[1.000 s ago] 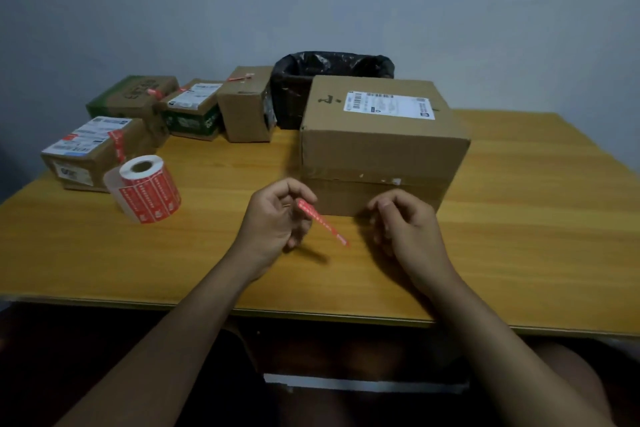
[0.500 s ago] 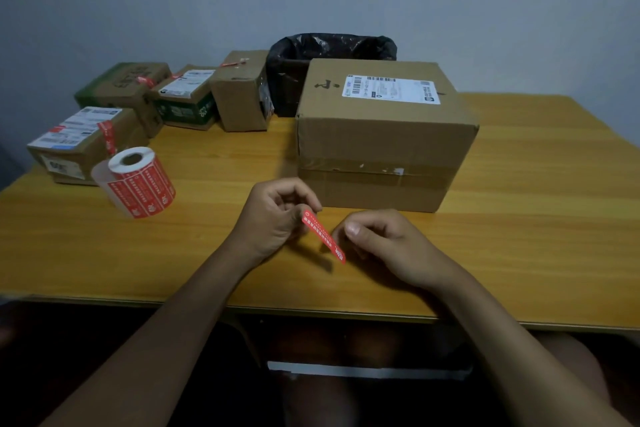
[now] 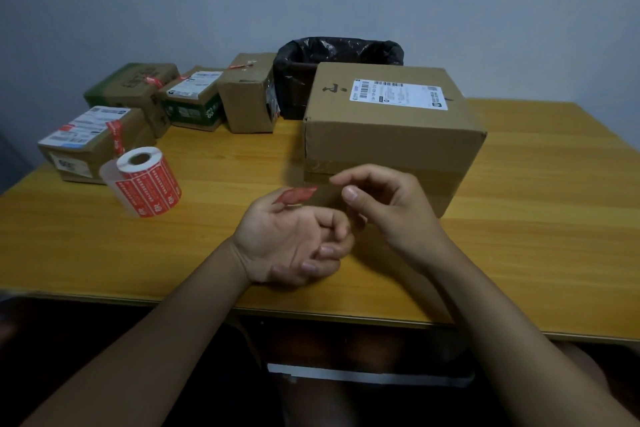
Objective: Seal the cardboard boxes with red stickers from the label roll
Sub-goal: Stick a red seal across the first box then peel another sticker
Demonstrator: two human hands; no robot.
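Palm up, the left hand (image 3: 294,246) held a red sticker (image 3: 296,195) at its fingertips, the other fingers curled loosely inward. Just beside it, the right hand (image 3: 388,208) hovered with thumb and forefinger apart, grasping nothing, its fingertips close to the sticker's free end. Both hands were above the wooden table (image 3: 519,236), in front of a large cardboard box (image 3: 391,135) bearing a white shipping label. To the left stood the label roll (image 3: 145,182), upright, and behind it four smaller boxes (image 3: 93,142), some with red stickers across their seams. A black-lined bin (image 3: 339,55) sat behind the large box.
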